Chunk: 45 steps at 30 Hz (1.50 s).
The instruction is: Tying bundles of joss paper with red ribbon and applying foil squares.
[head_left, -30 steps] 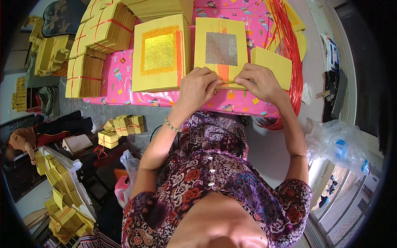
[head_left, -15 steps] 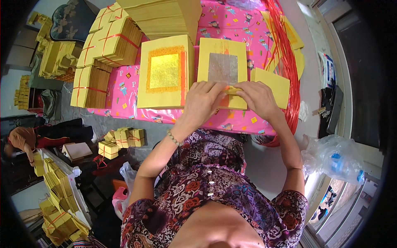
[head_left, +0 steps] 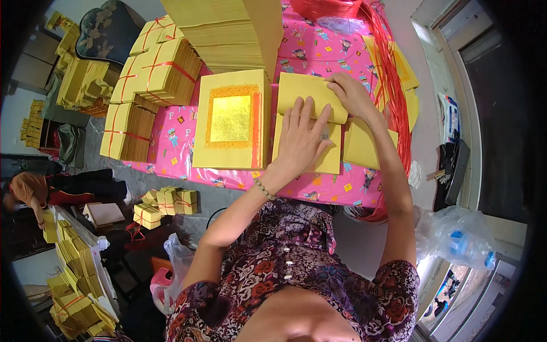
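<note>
In front of me a yellow paper sheet point(head_left: 305, 91) lies folded over, its rounded fold across the middle of a smaller stack. My left hand point(head_left: 301, 134) is open, fingers spread flat on the fold and the lower part. At the far right corner of the folded part, my right hand point(head_left: 352, 96) is closed, its thumb and fingertips pinching the edge. Only a sliver of the silver patch shows beside my left fingers. To the left stands a thick paper stack point(head_left: 202, 114), its top sheet bearing a gold square point(head_left: 231, 118) with an orange border.
A taller yellow stack point(head_left: 228, 48) rises behind, next to red-tied bundles point(head_left: 162, 68). More sheets point(head_left: 370, 145) lie under my right forearm. Red plastic strands point(head_left: 401, 131) hang over the right edge of the pink tablecloth point(head_left: 219, 178). At far left, another person point(head_left: 31, 191) handles yellow paper.
The near edge of the sheet has gone over to the far side, covering most of the silver patch. My right hand moved away from me; my left hand opened and flattened.
</note>
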Motion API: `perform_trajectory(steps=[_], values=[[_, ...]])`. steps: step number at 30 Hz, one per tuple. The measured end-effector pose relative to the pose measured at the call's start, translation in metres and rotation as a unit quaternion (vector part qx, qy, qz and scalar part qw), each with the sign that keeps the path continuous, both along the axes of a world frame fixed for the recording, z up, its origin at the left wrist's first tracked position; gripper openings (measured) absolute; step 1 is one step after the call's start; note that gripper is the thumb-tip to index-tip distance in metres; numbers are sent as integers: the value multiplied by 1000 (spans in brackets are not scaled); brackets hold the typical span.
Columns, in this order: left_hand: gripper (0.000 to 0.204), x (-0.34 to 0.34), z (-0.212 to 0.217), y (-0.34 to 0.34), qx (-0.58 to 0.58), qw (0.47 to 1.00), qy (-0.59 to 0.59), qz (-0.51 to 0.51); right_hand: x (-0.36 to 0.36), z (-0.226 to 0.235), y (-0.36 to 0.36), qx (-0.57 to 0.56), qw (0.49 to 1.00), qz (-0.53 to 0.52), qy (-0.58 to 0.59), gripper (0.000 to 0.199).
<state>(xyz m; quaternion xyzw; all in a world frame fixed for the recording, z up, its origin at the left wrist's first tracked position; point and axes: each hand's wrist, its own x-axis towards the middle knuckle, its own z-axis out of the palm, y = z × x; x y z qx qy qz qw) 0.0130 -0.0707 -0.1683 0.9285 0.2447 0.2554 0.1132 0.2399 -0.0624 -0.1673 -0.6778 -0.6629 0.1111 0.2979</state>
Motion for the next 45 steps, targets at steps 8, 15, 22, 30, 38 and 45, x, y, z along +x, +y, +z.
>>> perform_trajectory(steps=[8,15,22,30,38,45], values=[[74,16,-24,13,-26,998,48,26,2,-8,20,-19,993,-38,-113,23],[69,19,-30,14,-13,999,26,27,-3,-16,43,-23,996,12,-91,25],[69,17,-29,13,-25,999,22,29,-13,-4,49,-101,993,38,-51,24],[70,17,-30,11,-45,998,16,30,-11,-6,53,-99,992,49,-53,24],[67,11,-26,4,-42,998,29,30,-8,-12,52,-85,994,62,-24,25],[65,9,-23,4,-73,997,29,27,-7,-15,53,-69,995,69,-8,22]])
